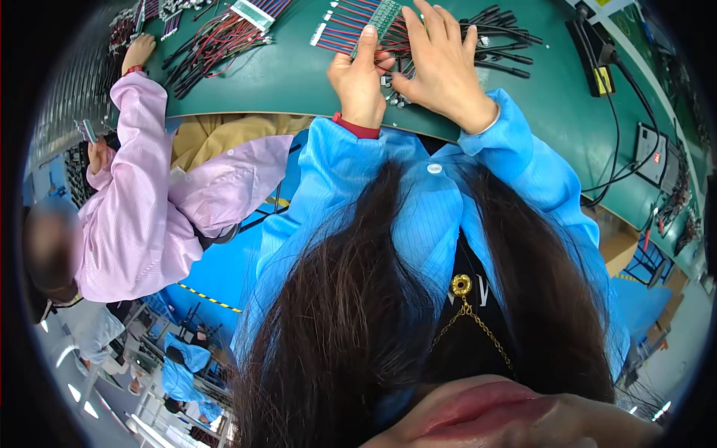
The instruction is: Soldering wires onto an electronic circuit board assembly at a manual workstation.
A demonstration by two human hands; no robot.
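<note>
Near the table's front edge, my left hand (360, 84) grips the lower end of a green circuit board panel (383, 22), its thumb on top and its fingers curled beneath. Rows of red, blue and dark wires (345, 22) run from the panel's left side to white connectors. My right hand (442, 75) lies over the panel's right side, fingers spread and pointing away from me. Beneath that hand, black cable leads (508, 56) with thick plug ends fan out to the right. Small white connectors (392, 95) show between my hands; the right fingertips' exact contact is hidden.
On the green table (291, 75), another wired board bundle (224, 45) lies to the left. A co-worker in a pink smock (138, 187) sits there, one hand (139, 52) on the table, the other holding a small board. A black power strip (594, 56) and cables lie right.
</note>
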